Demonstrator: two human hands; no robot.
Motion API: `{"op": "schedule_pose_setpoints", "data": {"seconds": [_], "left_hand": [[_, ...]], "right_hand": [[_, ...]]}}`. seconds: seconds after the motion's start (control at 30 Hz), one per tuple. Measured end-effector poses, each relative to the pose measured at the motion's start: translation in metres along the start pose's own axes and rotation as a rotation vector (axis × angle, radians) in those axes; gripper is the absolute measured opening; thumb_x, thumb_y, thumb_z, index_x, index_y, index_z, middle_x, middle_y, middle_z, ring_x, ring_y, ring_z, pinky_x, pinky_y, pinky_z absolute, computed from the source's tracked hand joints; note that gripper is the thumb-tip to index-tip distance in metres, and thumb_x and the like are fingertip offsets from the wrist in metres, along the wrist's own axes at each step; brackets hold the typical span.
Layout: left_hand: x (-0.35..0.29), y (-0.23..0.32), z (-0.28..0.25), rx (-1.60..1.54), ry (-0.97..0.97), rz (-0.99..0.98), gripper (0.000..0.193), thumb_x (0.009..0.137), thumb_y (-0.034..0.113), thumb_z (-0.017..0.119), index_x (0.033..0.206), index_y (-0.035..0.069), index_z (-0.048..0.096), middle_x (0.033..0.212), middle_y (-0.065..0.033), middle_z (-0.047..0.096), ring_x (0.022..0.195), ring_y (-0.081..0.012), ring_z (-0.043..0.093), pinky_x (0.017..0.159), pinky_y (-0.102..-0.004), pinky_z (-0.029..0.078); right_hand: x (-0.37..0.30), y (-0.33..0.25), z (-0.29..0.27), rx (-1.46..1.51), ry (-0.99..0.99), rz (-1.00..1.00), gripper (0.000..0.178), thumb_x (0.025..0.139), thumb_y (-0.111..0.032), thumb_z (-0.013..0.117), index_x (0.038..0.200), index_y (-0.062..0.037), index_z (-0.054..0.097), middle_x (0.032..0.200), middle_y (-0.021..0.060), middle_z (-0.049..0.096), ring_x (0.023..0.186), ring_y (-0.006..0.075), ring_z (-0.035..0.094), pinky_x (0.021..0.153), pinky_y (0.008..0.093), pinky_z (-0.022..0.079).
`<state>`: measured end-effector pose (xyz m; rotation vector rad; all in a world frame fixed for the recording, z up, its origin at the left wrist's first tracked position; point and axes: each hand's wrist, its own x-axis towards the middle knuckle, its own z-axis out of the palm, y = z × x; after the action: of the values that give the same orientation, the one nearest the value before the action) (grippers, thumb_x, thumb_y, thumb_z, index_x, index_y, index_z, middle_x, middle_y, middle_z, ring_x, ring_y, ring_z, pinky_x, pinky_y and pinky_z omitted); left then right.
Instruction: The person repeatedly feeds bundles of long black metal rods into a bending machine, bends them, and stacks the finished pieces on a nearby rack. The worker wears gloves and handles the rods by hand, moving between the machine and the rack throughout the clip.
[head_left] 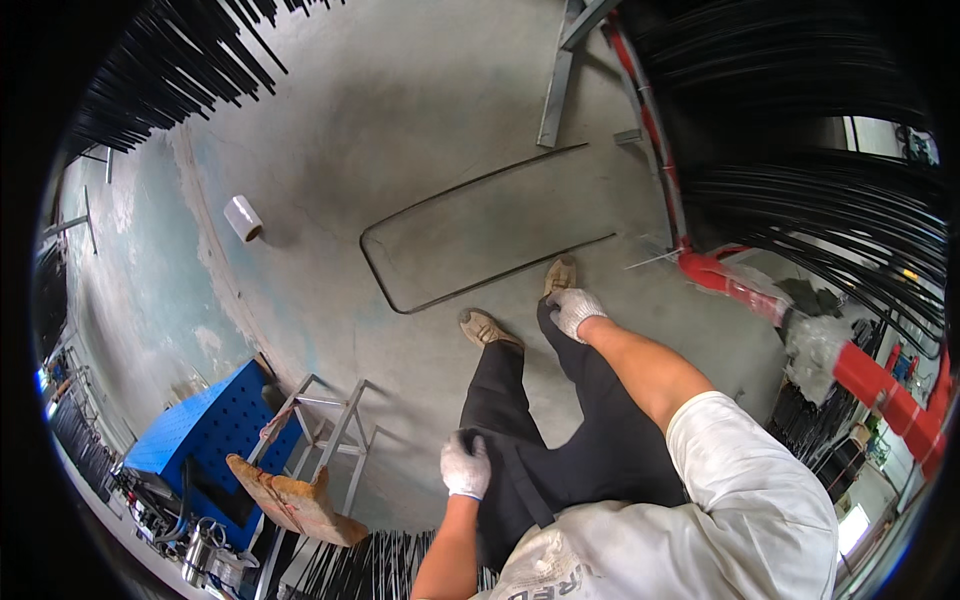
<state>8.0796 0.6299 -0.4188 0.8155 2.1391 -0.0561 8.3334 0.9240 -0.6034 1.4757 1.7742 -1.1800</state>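
My left hand [465,465], in a white knit glove, is beside my left thigh with its fingers curled against the dark trousers [500,400]. Lower down the other leg, my right hand [576,312], gloved the same way, rests at the knee with its fingers bent in. What either hand grips, if anything, is hidden. On the floor beyond my shoes [484,326] lies a thin black rod [374,274] bent into a long U with rounded corners. Its two free ends point right, and neither hand touches it.
A white roll [243,218] lies on the floor at left. Below it stand a blue perforated metal box [205,420] and a grey frame stool with a worn wooden seat [290,500]. Bundles of black rods [820,200] hang at right beside a red-wrapped frame [735,285].
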Motion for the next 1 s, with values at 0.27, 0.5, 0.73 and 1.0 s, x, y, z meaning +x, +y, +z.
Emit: {"op": "schedule_pose_setpoints", "data": {"seconds": [0.27, 0.5, 0.73, 1.0], "left_hand": [[0.059, 0.024, 0.02, 0.299, -0.01, 0.014, 0.048, 0.094, 0.033, 0.084, 0.131, 0.005, 0.073, 0.134, -0.0225, 0.069, 0.124, -0.0453, 0.061, 0.11, -0.0559, 0.05], [0.096, 0.034, 0.024, 0.258, 0.031, -0.039, 0.05, 0.09, 0.03, 0.085, 0.131, 0.005, 0.073, 0.14, -0.0222, 0.069, 0.126, -0.0462, 0.059, 0.112, -0.0567, 0.047], [0.111, 0.025, 0.029, 0.262, 0.12, -0.005, 0.05, 0.09, 0.033, 0.084, 0.128, 0.003, 0.072, 0.141, -0.0233, 0.067, 0.122, -0.0478, 0.058, 0.11, -0.0598, 0.045], [0.13, 0.027, 0.032, 0.317, 0.173, 0.001, 0.047, 0.091, 0.031, 0.082, 0.126, 0.0, 0.071, 0.142, -0.0232, 0.065, 0.124, -0.0493, 0.056, 0.11, -0.0604, 0.044]], "right_hand": [[0.125, 0.015, 0.1, -0.409, -0.13, -0.088, 0.03, 0.101, -0.018, 0.066, 0.119, -0.007, 0.086, 0.128, 0.021, 0.081, 0.122, 0.0392, 0.078, 0.101, 0.0504, 0.064], [0.218, 0.024, 0.147, -0.614, -0.06, -0.171, 0.024, 0.1, -0.016, 0.07, 0.114, -0.0126, 0.089, 0.124, 0.0141, 0.084, 0.119, 0.0322, 0.08, 0.096, 0.046, 0.065], [0.286, 0.006, 0.161, -0.559, 0.033, -0.186, 0.028, 0.105, -0.017, 0.064, 0.125, -0.0109, 0.083, 0.128, 0.0117, 0.081, 0.125, 0.0324, 0.075, 0.104, 0.0466, 0.06], [0.351, 0.015, 0.185, -0.853, -0.229, -0.375, 0.031, 0.107, -0.02, 0.061, 0.12, -0.0106, 0.087, 0.13, 0.0163, 0.082, 0.12, 0.0366, 0.079, 0.096, 0.0541, 0.063]]}}
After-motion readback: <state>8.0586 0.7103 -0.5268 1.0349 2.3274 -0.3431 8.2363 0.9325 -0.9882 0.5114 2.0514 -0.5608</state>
